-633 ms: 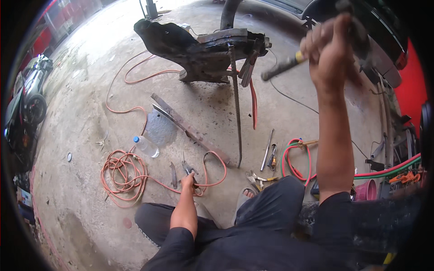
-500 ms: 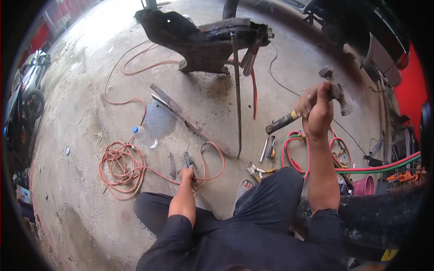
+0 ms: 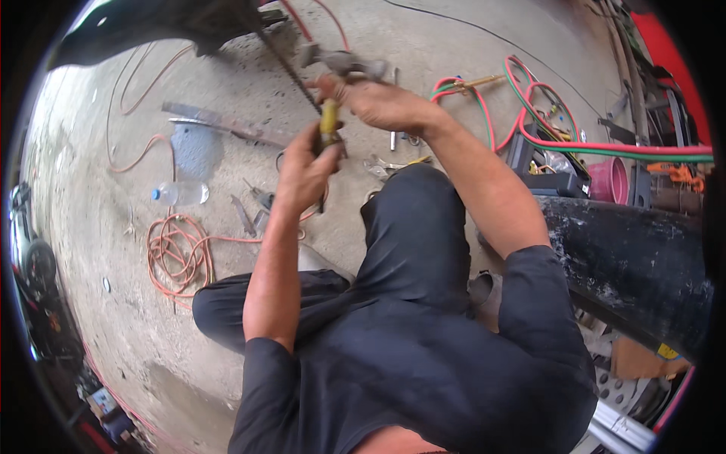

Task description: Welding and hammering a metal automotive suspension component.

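My left hand (image 3: 308, 163) grips a hammer's handle (image 3: 330, 117) at and below its yellow band. My right hand (image 3: 382, 107) is higher, its blurred fingers wrapped round the handle just under the metal hammer head (image 3: 340, 64). Beneath them lie a rusty steel bar (image 3: 219, 125), a small dark tool (image 3: 263, 198), a flat dark strip (image 3: 243, 216) and pliers-like tools (image 3: 382, 166). A black metal part on a support (image 3: 162, 26) stands at the upper left.
An orange cord (image 3: 181, 253) lies coiled by a water bottle (image 3: 180, 193). Red and green hoses (image 3: 620, 150) run to the right past a pink bucket (image 3: 609, 180). A large black cylinder (image 3: 628, 261) lies by my right side; a motorcycle (image 3: 34, 272) is at far left.
The view has tipped downward. My right hand has brought the hammer down and leftward. My left hand has left the tool on the floor and risen onto the hammer handle.
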